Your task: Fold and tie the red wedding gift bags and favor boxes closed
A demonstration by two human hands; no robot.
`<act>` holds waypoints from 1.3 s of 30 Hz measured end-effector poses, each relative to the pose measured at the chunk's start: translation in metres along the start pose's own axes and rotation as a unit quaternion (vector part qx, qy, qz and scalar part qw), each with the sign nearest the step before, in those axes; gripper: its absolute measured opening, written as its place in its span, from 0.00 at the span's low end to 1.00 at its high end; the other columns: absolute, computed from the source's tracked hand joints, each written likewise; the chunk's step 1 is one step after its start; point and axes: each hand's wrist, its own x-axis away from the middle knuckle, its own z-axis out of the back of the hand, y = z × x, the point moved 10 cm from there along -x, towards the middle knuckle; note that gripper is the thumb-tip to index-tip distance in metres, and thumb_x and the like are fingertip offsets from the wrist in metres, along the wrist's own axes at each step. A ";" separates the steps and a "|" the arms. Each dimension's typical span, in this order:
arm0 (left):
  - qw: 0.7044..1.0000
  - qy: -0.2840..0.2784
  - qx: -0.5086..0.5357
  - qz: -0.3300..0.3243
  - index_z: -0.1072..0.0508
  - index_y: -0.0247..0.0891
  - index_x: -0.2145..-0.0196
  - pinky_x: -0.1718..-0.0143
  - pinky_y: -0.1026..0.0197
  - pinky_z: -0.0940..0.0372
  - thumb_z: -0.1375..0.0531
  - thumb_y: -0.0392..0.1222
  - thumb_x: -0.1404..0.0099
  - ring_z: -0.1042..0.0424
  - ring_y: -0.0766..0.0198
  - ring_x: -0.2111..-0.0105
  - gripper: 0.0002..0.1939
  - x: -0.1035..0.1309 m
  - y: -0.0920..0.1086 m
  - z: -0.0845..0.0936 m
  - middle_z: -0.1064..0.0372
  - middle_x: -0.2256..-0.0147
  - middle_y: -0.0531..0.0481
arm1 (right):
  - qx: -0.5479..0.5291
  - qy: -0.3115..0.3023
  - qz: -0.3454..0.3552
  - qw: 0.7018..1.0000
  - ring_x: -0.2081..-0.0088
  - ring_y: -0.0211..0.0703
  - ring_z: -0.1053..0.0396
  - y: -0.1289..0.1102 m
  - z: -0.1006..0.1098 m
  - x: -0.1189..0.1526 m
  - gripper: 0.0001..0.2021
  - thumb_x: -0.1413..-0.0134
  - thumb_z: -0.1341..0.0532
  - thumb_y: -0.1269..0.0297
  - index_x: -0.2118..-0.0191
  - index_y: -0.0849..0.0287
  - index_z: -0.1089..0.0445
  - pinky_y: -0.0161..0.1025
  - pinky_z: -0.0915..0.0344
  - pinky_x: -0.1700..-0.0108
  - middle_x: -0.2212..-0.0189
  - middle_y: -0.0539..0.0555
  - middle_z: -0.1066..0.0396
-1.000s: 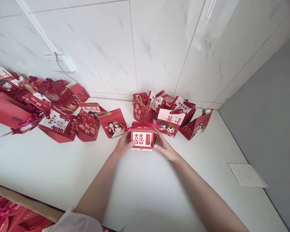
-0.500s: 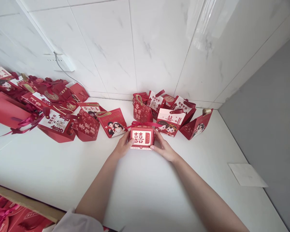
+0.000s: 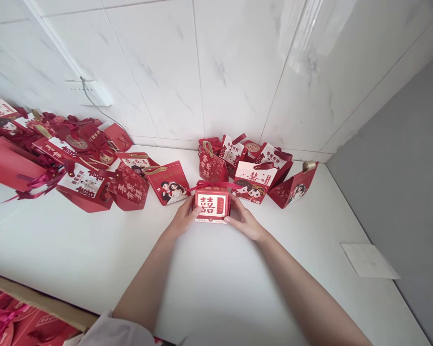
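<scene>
Between my two hands is a red and white gift box (image 3: 211, 205) with a red double-happiness character on its front and a red ribbon bow (image 3: 216, 184) on top. My left hand (image 3: 183, 217) grips its left side, thumb on the front face. On the opposite side my right hand (image 3: 246, 221) is closed around the edge, thumb at the lower front corner. The fingers behind the box are partly hidden. Close to my left hand stands a red box with a cartoon couple (image 3: 171, 185). Just behind my right hand is a box with two cartoon faces (image 3: 254, 181).
Several red gift boxes (image 3: 82, 185) crowd the left of the white table (image 3: 216, 288); others stand against the tiled wall (image 3: 238, 72). A cardboard carton (image 3: 39, 300) with red boxes is at lower left. A white sheet (image 3: 370, 260) lies at the right edge, below a grey panel (image 3: 400, 158).
</scene>
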 end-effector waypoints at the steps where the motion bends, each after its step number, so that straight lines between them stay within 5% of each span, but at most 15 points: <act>1: 1.000 0.000 -0.003 -0.001 0.37 0.38 0.42 0.44 0.52 0.40 0.45 0.56 0.35 0.34 0.49 0.45 0.29 0.000 0.000 0.000 0.35 0.43 0.44 | 0.003 -0.001 0.001 1.000 0.36 0.53 0.45 0.000 0.000 0.000 0.39 0.45 0.35 0.57 0.32 0.45 0.55 0.56 0.51 0.34 0.35 0.54 0.47; 39: 0.999 -0.021 -0.037 -0.031 0.42 0.35 0.38 0.43 0.51 0.42 0.52 0.62 0.33 0.38 0.48 0.42 0.34 0.004 0.008 -0.004 0.40 0.40 0.40 | 0.021 -0.003 -0.006 1.000 0.36 0.53 0.46 0.000 0.000 0.000 0.41 0.44 0.35 0.54 0.31 0.44 0.58 0.58 0.52 0.34 0.34 0.53 0.48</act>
